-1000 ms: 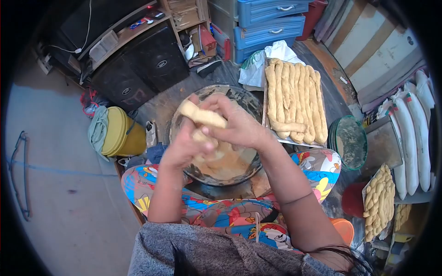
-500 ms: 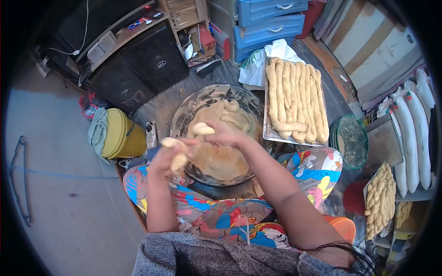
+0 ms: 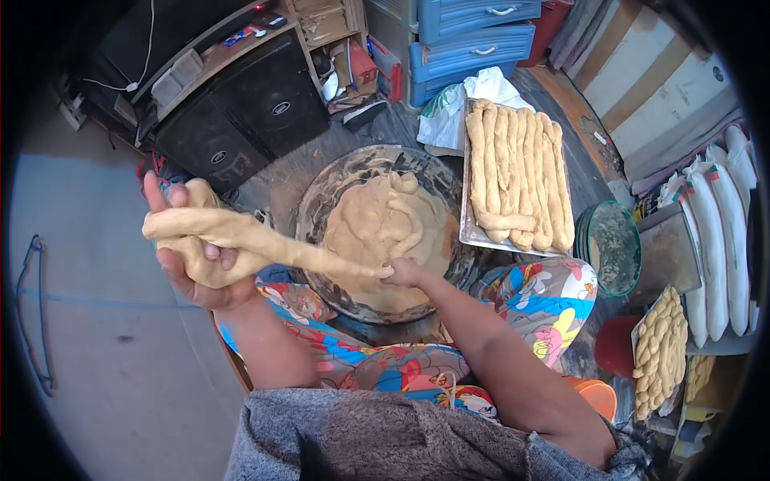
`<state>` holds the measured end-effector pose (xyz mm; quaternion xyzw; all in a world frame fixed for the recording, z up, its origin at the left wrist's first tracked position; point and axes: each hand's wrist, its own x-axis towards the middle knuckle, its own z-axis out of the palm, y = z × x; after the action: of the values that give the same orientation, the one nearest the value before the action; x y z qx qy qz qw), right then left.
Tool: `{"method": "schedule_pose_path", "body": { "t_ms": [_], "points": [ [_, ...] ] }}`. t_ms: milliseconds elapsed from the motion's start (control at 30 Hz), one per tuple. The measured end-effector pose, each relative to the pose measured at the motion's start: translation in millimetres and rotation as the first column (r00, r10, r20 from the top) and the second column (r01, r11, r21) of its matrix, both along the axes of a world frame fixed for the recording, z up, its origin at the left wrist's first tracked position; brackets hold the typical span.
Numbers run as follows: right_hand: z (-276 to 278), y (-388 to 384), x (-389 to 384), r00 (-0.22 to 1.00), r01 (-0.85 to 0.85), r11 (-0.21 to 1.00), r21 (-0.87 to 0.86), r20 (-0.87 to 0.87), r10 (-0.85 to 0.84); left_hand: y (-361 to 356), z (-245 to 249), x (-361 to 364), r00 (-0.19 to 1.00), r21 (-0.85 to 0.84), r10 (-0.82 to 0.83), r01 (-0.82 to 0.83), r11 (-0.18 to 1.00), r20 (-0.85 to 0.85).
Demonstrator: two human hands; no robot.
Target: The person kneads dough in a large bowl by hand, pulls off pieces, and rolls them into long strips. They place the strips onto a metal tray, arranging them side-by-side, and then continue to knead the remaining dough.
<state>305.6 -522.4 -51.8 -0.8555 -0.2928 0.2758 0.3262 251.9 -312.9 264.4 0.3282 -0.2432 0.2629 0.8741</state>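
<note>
Gripping the thick end of the dough rope (image 3: 277, 250), my left hand (image 3: 196, 284) was closed around it beyond the dough bowl's (image 3: 321, 192) left rim; my right hand (image 3: 403, 272) pinched the thin end above its near edge.

We see a tan dough rope (image 3: 281, 250) pulled taut, slanting from a thick folded lump at left to a thin end at centre.

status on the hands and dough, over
Left hand raised, gripping thick end of dough rope. Right hand pinching thin end over bowl. Filled tray right of bowl.
</note>
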Motion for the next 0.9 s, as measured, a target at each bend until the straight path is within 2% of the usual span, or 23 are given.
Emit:
{"method": "schedule_pose_path", "body": {
  "t_ms": [33, 67, 133, 167, 200, 233, 267, 300, 333, 367, 400, 467, 500, 533, 600, 667, 700, 733, 767, 800, 833, 867, 900],
  "points": [
    [13, 2, 3, 0.955, 0.096, 0.995, 0.019, -0.284, -0.087, 10, -9, -3, 0.989, 0.03, 0.128, -0.126, 0.992, -0.079],
    [27, 4, 7, 0.825, 0.191, 0.982, 0.008, -0.544, -0.156, 19, -21, -4, 0.988, 0.032, 0.132, -0.129, 0.991, -0.081],
    [55, 13, 27, 0.806, 0.335, 0.924, 0.185, -0.563, -0.18, 31, -52, -4, 0.928, 0.039, -0.367, 0.37, 0.928, -0.062],
    [98, 13, 34, 0.826, 0.311, 0.916, 0.255, -0.548, -0.128, 30, -79, -8, 0.967, -0.02, -0.132, 0.131, 0.991, -0.216],
    [146, 12, 38, 0.846, 0.284, 0.902, 0.324, -0.527, -0.078, 28, -109, -12, 0.923, -0.037, 0.1, -0.122, 0.992, -0.371],
    [174, 13, 40, 0.914, 0.2, 0.887, 0.416, -0.406, -0.016, 37, -136, -12, 0.884, 0.109, -0.239, 0.306, 0.946, -0.402],
    [195, 15, 39, 0.961, 0.103, 0.864, 0.492, -0.272, 0.041, 44, -151, -13, 0.707, 0.224, -0.522, 0.673, 0.705, -0.478],
    [216, 15, 34, 0.961, 0.103, 0.865, 0.491, -0.272, 0.04, 29, -145, -22, 0.576, 0.164, -0.434, 0.712, 0.683, -0.693],
    [234, 15, 30, 0.993, -0.077, 0.832, 0.549, -0.03, 0.112, 7, -133, -29, 0.401, 0.094, -0.32, 0.736, 0.671, -0.858],
    [249, 15, 25, 0.961, -0.265, 0.785, 0.56, 0.217, 0.17, -10, -122, -29, 0.403, 0.093, -0.321, 0.733, 0.673, -0.857],
    [260, 13, 20, 0.96, -0.268, 0.786, 0.557, 0.217, 0.174, -26, -109, -27, 0.469, 0.112, -0.307, 0.675, 0.729, -0.828],
    [273, 6, 7, 0.981, -0.122, 0.821, 0.558, 0.191, 0.016, -35, -102, -20, 0.614, 0.11, -0.319, 0.558, 0.823, -0.722],
    [277, 3, 3, 0.967, -0.009, 0.797, 0.604, 0.207, -0.146, -37, -101, -15, 0.691, 0.088, -0.339, 0.503, 0.86, -0.638],
    [262, 7, 5, 0.967, -0.008, 0.797, 0.604, 0.207, -0.147, -61, -65, -5, 0.838, 0.17, -0.198, 0.323, 0.931, -0.509],
    [207, 22, 15, 0.927, 0.23, 0.304, 0.924, -0.114, -0.357, -58, -35, 5, 0.907, 0.345, -0.166, 0.31, 0.886, -0.388],
    [178, 27, -1, 0.892, 0.277, 0.648, 0.709, 0.062, -0.449, -66, -13, 12, 0.942, 0.255, -0.188, 0.261, 0.931, -0.279],
    [147, 35, -10, 0.936, 0.241, 0.726, 0.644, 0.043, -0.349, -60, -4, 20, 0.951, 0.217, -0.284, 0.304, 0.928, -0.12],
    [111, 39, -21, 0.969, 0.196, 0.795, 0.574, 0.012, -0.248, -61, 7, 21, 0.95, 0.082, -0.306, 0.31, 0.947, -0.058],
    [83, 33, -30, 0.997, 0.082, 0.913, 0.4, -0.034, -0.075, -57, 21, 22, 0.933, -0.001, -0.359, 0.359, 0.933, 0.032],
    [53, 22, -40, 0.989, -0.063, 0.973, 0.22, -0.115, 0.09, -41, 36, 21, 0.887, -0.043, -0.459, 0.461, 0.886, 0.053],
    [2, 9, -53, 0.966, -0.234, 0.97, 0.072, 0.133, 0.223, -22, 50, 16, 0.885, 0.089, -0.465, 0.46, 0.884, 0.039],
    [-34, -4, -59, 0.859, -0.358, 0.927, -0.116, 0.348, 0.375, -20, 62, 11, 0.87, 0.102, -0.488, 0.481, 0.871, 0.068],
    [-38, -10, -55, 0.951, -0.309, 0.943, -0.124, -0.006, 0.31, -14, 70, 8, 0.909, 0.071, -0.408, 0.403, 0.913, 0.082]
  ]
}}
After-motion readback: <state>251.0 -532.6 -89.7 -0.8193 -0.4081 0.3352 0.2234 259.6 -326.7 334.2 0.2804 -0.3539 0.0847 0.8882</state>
